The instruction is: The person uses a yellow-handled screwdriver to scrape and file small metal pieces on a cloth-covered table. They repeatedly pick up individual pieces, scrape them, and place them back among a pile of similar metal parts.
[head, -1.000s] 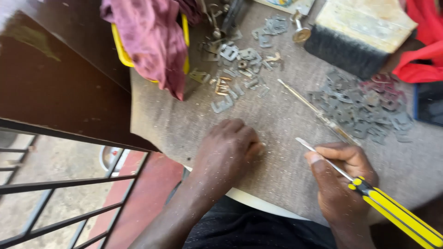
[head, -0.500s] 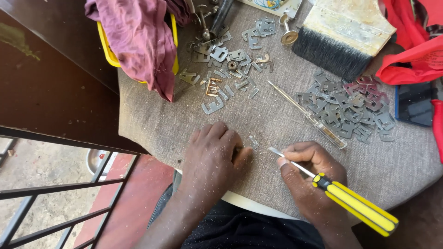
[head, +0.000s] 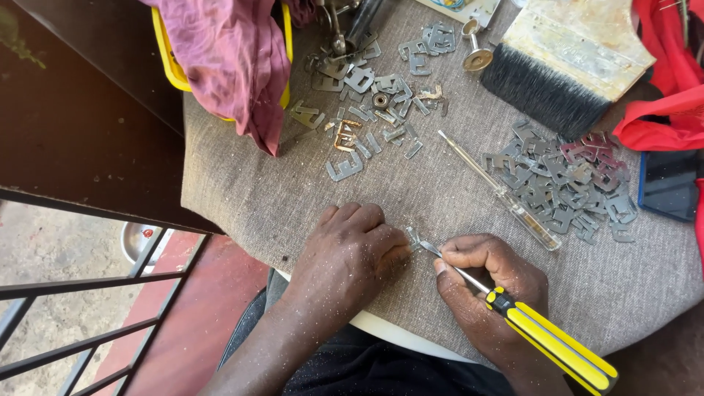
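Gripping a yellow-and-black screwdriver like a pen, the right hand rests near the front edge of the cloth-covered table. The tool's long axis runs from the handle at the lower right up and left to its thin shaft, and the tip meets a small metal piece lying just left of the right hand's thumb. The left hand lies knuckles up, fingers curled down onto the cloth, pressing at that same piece from the other side; both hands are about equally near to it, touching or almost touching it. What the left fingers pinch is hidden under them, so I cannot tell whether they grasp the piece or only pin it down. The piece itself is too small and too covered to make out its shape; it may be one of the flat stamped plates.

Farther back, well apart from the hands, lie a second clear-handled screwdriver, a heap of grey plates toward the right edge, another scatter of plates near the back, a wide black-bristled brush, and a maroon rag draped over a yellow tub at the back left corner.
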